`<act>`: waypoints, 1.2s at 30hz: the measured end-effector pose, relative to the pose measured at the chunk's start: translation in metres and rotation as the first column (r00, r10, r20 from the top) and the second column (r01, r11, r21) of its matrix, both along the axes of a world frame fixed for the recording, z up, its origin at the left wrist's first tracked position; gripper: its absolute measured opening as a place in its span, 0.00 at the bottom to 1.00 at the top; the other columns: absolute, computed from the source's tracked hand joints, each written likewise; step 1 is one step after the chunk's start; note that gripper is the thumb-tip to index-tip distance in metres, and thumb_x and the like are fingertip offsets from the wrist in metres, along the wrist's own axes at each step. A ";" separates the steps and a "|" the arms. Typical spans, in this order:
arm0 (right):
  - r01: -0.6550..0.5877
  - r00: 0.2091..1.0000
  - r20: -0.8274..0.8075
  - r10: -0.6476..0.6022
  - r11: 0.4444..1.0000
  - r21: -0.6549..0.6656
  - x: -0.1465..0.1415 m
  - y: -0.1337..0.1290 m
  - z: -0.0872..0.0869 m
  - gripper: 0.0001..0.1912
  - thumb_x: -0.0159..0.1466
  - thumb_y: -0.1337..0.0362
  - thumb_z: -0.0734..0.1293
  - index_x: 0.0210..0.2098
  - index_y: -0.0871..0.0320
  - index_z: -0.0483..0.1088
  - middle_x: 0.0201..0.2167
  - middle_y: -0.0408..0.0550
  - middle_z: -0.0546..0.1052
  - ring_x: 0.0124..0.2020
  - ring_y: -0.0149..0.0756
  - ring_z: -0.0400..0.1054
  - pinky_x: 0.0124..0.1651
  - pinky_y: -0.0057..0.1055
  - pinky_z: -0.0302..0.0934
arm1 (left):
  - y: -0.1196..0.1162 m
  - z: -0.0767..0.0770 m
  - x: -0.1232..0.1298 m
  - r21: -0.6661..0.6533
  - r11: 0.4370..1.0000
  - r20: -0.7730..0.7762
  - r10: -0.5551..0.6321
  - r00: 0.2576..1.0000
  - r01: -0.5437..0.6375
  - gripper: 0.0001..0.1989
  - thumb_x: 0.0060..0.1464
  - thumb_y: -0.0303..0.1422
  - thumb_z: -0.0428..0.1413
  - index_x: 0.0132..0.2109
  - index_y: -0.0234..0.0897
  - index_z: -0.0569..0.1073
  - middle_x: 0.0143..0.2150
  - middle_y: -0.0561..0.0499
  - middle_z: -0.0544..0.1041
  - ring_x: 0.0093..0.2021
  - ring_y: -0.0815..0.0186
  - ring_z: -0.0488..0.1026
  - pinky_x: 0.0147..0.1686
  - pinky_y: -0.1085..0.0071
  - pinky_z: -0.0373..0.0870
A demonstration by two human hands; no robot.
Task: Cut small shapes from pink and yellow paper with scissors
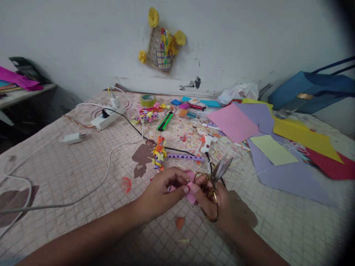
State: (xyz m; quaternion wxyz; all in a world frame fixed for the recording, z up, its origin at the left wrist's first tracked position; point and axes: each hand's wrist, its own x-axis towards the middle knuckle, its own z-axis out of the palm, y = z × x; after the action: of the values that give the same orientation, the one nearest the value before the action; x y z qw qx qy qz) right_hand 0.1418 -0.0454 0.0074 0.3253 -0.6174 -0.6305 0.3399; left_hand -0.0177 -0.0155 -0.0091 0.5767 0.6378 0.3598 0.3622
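Presently, the work surface is a patterned table (pixel 83 170). Above it, the left hand (pixel 163 192) and right hand (pixel 219 203) meet, both grasping. Scissors (pixel 221 169) sit in the right, blades pointing away. Smallest item: pink paper (pixel 190 198), pinched between both hands. Judged step: finger-shaping the paper. Next move calls for a steady pinch, blades clear.

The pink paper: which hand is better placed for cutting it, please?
Probably the right hand: it holds the scissors, although their blades point away from the pink paper. The left hand pinches this paper and could steady it.
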 end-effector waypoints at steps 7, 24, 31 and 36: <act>-0.017 1.000 -0.021 0.017 1.000 0.007 0.001 -0.001 0.002 0.10 0.56 0.57 0.62 0.21 0.53 0.62 0.15 0.41 0.69 0.16 0.33 0.62 0.17 0.27 0.51 | -0.001 0.003 0.000 -0.001 1.000 -0.045 0.005 0.999 -0.005 0.07 0.51 0.33 0.54 0.33 0.31 0.70 0.29 0.48 0.73 0.30 0.68 0.70 0.30 0.70 0.65; -0.045 0.999 -0.017 0.044 0.999 -0.014 -0.001 0.000 0.000 0.11 0.55 0.57 0.61 0.19 0.54 0.61 0.17 0.45 0.70 0.19 0.36 0.65 0.17 0.27 0.52 | -0.002 0.003 0.001 0.068 0.997 -0.120 0.046 0.992 -0.038 0.07 0.50 0.33 0.54 0.32 0.32 0.70 0.28 0.48 0.75 0.29 0.67 0.71 0.30 0.71 0.66; -0.160 0.987 -0.018 0.159 0.984 -0.072 0.003 0.000 0.000 0.11 0.60 0.58 0.57 0.25 0.53 0.64 0.22 0.45 0.72 0.23 0.36 0.66 0.23 0.28 0.58 | -0.002 0.005 0.002 0.003 1.000 -0.118 -0.018 0.993 0.018 0.08 0.51 0.34 0.53 0.32 0.32 0.70 0.27 0.49 0.75 0.29 0.68 0.70 0.29 0.72 0.65; -0.168 0.985 0.027 0.170 0.984 -0.057 0.004 0.000 0.003 0.10 0.58 0.57 0.58 0.24 0.53 0.64 0.20 0.44 0.71 0.22 0.37 0.66 0.21 0.28 0.56 | -0.001 0.002 0.001 0.043 0.998 -0.145 -0.037 0.989 0.044 0.10 0.52 0.35 0.52 0.31 0.32 0.69 0.26 0.50 0.72 0.27 0.70 0.67 0.28 0.74 0.63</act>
State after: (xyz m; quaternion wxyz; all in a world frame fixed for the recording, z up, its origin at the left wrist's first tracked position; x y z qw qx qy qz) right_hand 0.1458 -0.0458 0.0099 0.2681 -0.5759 -0.6760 0.3735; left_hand -0.0172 -0.0166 -0.0075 0.5417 0.6824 0.3790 0.3117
